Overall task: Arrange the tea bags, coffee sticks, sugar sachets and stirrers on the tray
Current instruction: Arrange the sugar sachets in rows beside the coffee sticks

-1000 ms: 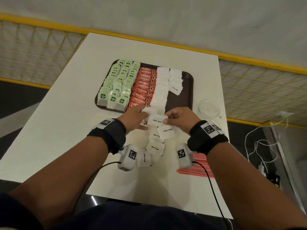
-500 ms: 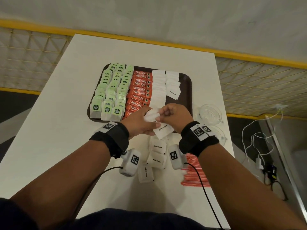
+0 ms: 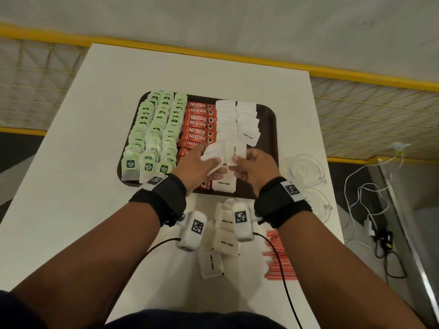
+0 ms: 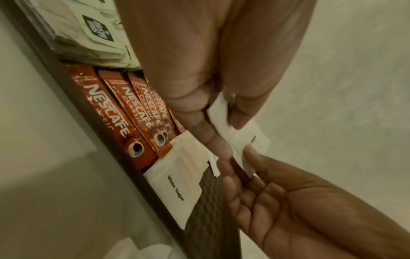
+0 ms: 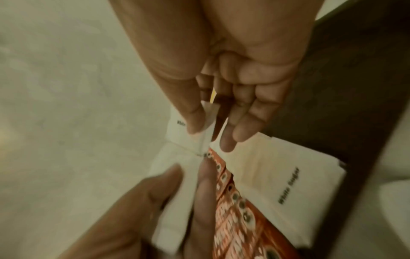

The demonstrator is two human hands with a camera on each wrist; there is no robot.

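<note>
A dark brown tray (image 3: 270, 119) holds rows of green tea bags (image 3: 154, 129), red coffee sticks (image 3: 199, 122) and white sugar sachets (image 3: 228, 119). Both hands hover over the tray's near edge. My left hand (image 3: 202, 165) grips a small stack of white sugar sachets (image 3: 219, 150) between thumb and fingers. My right hand (image 3: 247, 165) pinches the outer sachet (image 5: 190, 135) of that stack (image 4: 246, 140). One sachet (image 3: 224, 184) lies on the tray beneath the hands. Several loose sachets (image 3: 225, 236) and red stirrers (image 3: 278, 257) lie on the white table near me.
Two clear glass cups (image 3: 306, 169) stand right of the tray near the table's right edge. White cables and a charger (image 3: 370, 224) lie on the floor further right. A yellow wire fence (image 3: 380, 108) surrounds the table.
Both hands have lifted from the loose sachets on the table and moved forward over the tray's near edge, carrying the sachets. The head view has shifted closer to the tray.
</note>
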